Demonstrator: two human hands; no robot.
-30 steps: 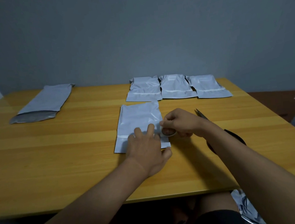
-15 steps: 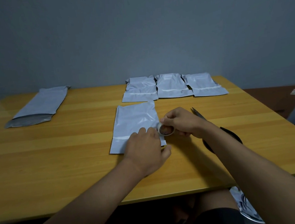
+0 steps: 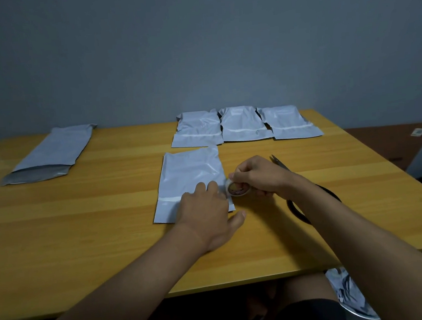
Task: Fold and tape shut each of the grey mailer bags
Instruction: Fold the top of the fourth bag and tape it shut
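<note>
Left fingers (image 3: 208, 188) flat on mailer bag (image 3: 191, 177); right fingers (image 3: 242, 175) curled round tape roll (image 3: 236, 188).

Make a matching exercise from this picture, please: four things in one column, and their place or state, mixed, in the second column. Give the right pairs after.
Things:
1. tape roll
2. scissors
3. unfolded bag
4. bag in the middle

Places or states:
A. lies far left on the table, mouth open
B. pressed flat by the left hand
C. partly hidden under the right forearm
D. gripped by the right hand

Pairs: 1-D, 2-C, 3-A, 4-B
</note>
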